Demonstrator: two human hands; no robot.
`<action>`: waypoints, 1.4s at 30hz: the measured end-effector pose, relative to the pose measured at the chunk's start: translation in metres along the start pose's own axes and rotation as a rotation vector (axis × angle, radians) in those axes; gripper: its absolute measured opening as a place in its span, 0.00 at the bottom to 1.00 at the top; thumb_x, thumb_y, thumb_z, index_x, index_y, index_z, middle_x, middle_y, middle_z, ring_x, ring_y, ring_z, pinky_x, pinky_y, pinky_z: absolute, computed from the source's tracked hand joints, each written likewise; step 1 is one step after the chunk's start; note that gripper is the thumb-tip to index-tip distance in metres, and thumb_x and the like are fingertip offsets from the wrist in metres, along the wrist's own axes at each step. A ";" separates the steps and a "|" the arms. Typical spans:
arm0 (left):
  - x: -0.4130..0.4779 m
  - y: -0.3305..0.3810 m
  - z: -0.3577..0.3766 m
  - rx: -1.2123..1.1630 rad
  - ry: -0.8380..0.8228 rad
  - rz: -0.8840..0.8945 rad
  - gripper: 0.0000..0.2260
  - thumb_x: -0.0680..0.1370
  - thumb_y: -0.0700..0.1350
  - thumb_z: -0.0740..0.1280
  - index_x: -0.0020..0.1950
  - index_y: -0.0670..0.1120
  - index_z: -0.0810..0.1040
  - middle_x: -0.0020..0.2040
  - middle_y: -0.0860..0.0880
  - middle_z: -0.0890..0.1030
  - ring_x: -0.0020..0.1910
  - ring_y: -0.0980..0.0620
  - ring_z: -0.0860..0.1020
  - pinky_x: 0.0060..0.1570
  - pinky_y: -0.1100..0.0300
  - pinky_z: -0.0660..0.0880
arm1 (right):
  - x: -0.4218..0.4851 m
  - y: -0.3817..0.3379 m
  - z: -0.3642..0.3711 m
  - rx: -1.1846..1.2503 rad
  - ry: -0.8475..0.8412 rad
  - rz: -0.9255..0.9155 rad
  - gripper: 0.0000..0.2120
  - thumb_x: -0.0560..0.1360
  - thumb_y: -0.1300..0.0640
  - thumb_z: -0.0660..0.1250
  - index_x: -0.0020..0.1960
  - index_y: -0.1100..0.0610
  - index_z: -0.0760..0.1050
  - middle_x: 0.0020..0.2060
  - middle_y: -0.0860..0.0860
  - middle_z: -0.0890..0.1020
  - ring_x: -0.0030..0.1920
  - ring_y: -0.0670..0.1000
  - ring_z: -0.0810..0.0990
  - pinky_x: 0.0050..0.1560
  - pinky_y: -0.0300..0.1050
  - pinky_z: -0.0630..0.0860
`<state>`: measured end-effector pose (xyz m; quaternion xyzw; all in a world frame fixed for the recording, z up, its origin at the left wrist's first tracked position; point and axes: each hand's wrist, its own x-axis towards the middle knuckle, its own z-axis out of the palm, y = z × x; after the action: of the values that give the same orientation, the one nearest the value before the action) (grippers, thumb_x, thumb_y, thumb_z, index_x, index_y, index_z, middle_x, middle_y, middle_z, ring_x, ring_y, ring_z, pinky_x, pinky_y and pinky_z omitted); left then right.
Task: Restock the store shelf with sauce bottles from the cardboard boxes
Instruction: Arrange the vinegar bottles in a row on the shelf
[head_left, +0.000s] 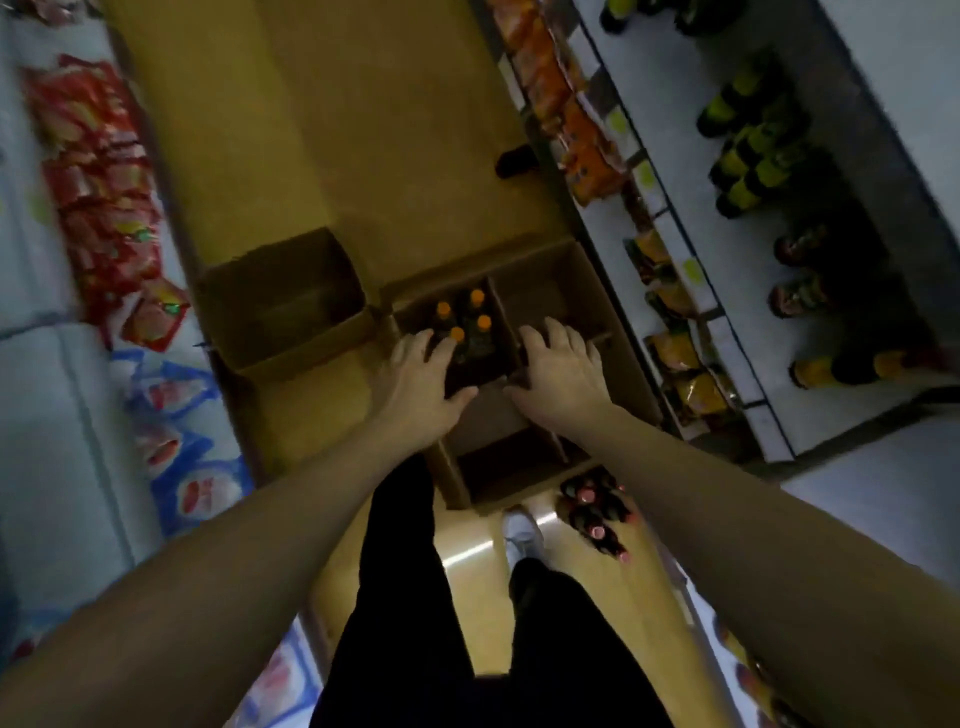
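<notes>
The shelf (691, 208) I'm stocking runs along my right, and on the floor ahead stands the divided box (550, 291), with an empty box (291, 306) just beside it on the left. Four orange-capped bottles (465, 319) stand in one compartment. My left hand (423, 371) hovers at its near edge and my right hand (563, 364) over the next divider, both with fingers spread, holding nothing. I judge this is the pick-up: next I must close my fingers round the necks and lift straight up, clear of the dividers.
</notes>
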<state>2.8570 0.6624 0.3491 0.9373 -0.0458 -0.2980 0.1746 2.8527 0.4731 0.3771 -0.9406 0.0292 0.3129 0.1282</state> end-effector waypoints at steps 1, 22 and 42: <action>0.022 -0.008 0.006 0.010 -0.033 0.012 0.34 0.81 0.61 0.65 0.83 0.51 0.59 0.83 0.44 0.57 0.81 0.41 0.54 0.79 0.43 0.59 | 0.018 0.000 0.008 0.026 0.002 0.029 0.38 0.78 0.42 0.69 0.81 0.51 0.56 0.80 0.57 0.57 0.80 0.62 0.55 0.78 0.66 0.55; 0.308 -0.138 0.219 -0.316 -0.148 0.043 0.30 0.76 0.47 0.76 0.76 0.50 0.71 0.72 0.48 0.75 0.71 0.45 0.72 0.68 0.45 0.73 | 0.315 0.041 0.247 1.095 0.097 0.528 0.36 0.76 0.50 0.75 0.80 0.49 0.63 0.74 0.51 0.72 0.73 0.54 0.70 0.73 0.57 0.70; 0.351 -0.149 0.277 -0.430 0.038 0.067 0.14 0.71 0.47 0.74 0.55 0.48 0.85 0.61 0.49 0.83 0.64 0.43 0.78 0.61 0.41 0.78 | 0.387 0.017 0.303 1.167 0.559 0.674 0.25 0.73 0.35 0.70 0.54 0.56 0.83 0.50 0.55 0.85 0.55 0.56 0.82 0.56 0.58 0.80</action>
<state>2.9826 0.6520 -0.1049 0.8819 -0.0089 -0.2774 0.3810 2.9844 0.5452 -0.0913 -0.7037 0.5109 0.0170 0.4935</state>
